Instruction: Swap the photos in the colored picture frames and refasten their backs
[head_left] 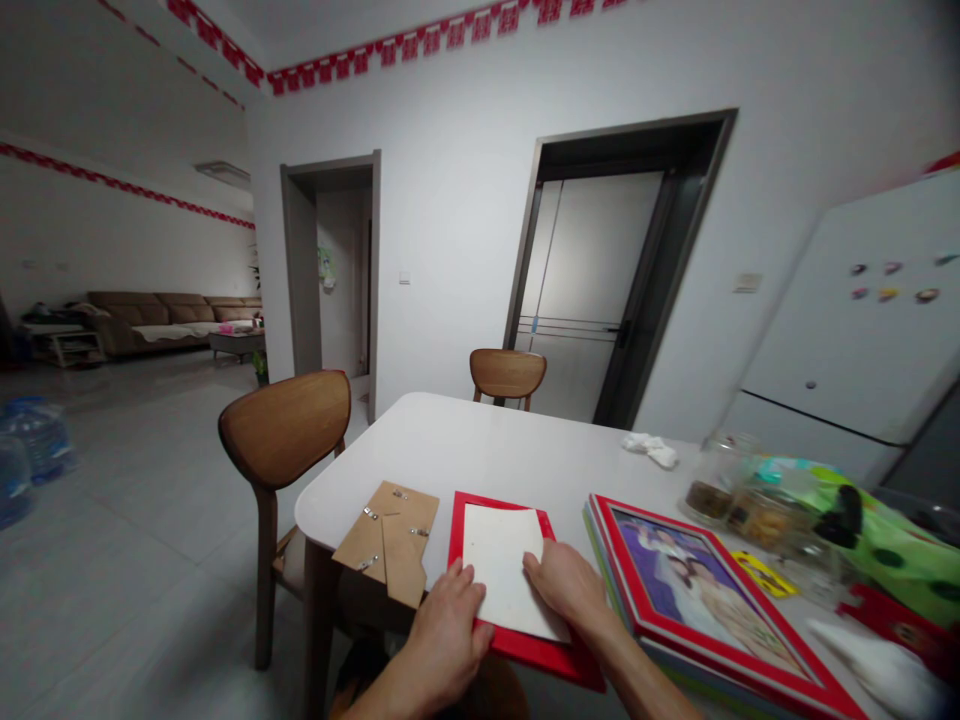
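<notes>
A red picture frame (455, 530) lies near the table's front edge, with a white sheet of paper or card (504, 565) covering most of its inside. My left hand (452, 630) is closed around the lower left side of the frame, fingertips resting at the sheet's edge. On the opposite side, my right hand (566, 580) grips the frame's right edge, its thumb touching the sheet. Left of the frame lies a brown backing board (405, 530) with metal clips and a fold-out stand. The undersides of both hands are hidden.
To the right, a red-framed photo (697, 580) tops a stack of frames. Beyond it stand glass jars (712, 485) and a green bag (892, 540). Crumpled tissue (651, 450) lies on the white table (480, 430). Wooden chairs (289, 425) stand at the left and far side.
</notes>
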